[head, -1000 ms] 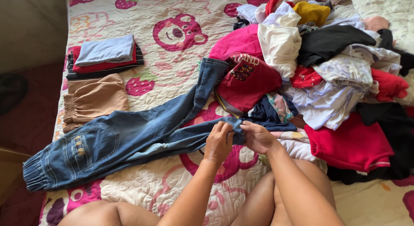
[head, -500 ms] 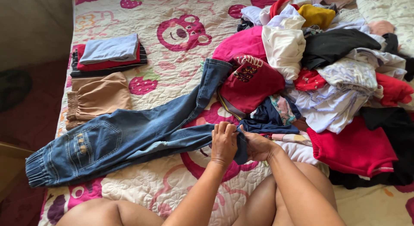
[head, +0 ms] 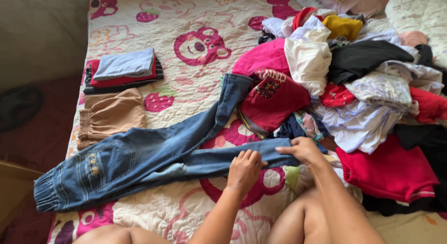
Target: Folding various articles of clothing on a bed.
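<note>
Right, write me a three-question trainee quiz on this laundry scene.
1. True or false: both hands rest on the nearer leg of the jeans.
2. Which garment lies directly above the jeans' waistband end, by the bed's left edge? A) tan shorts B) a yellow top C) a black shirt
3. Fill in: the folded stack has a light ____ piece on top.

Key
1. True: left hand and right hand press that leg flat.
2. A, the tan shorts.
3. Blue.
</note>
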